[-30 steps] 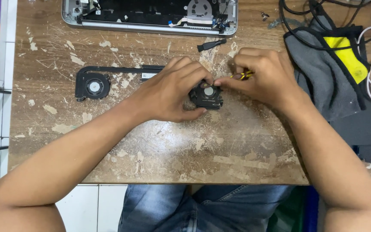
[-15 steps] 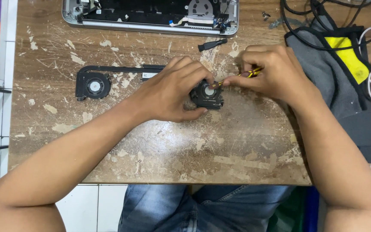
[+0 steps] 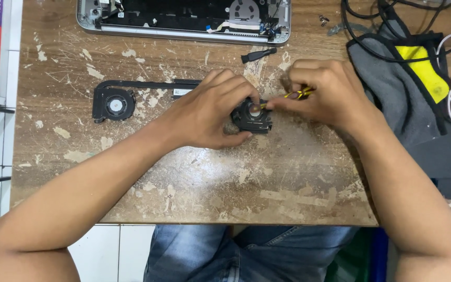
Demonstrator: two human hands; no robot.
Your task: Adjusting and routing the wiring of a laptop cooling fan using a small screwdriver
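Worn wooden tabletop [image 3: 194,177] — rough, scratched, its finish flaked away in pale patches. The small fan [image 3: 252,116] under the fingers looks matt black plastic, with a shiny metal hub. Same matt black on the second fan [image 3: 114,104] to the side. The opened laptop shell [image 3: 184,32] shows smooth silvery metal — and the pouch [image 3: 392,78] is soft grey cloth with a yellow panel.

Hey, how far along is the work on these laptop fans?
Done: the open laptop lies at the table's far edge, the left fan out on the table. In hand: left hand steadies the small fan; right hand points a yellow-handled tool at its hub. Left: neither fan is in the laptop.
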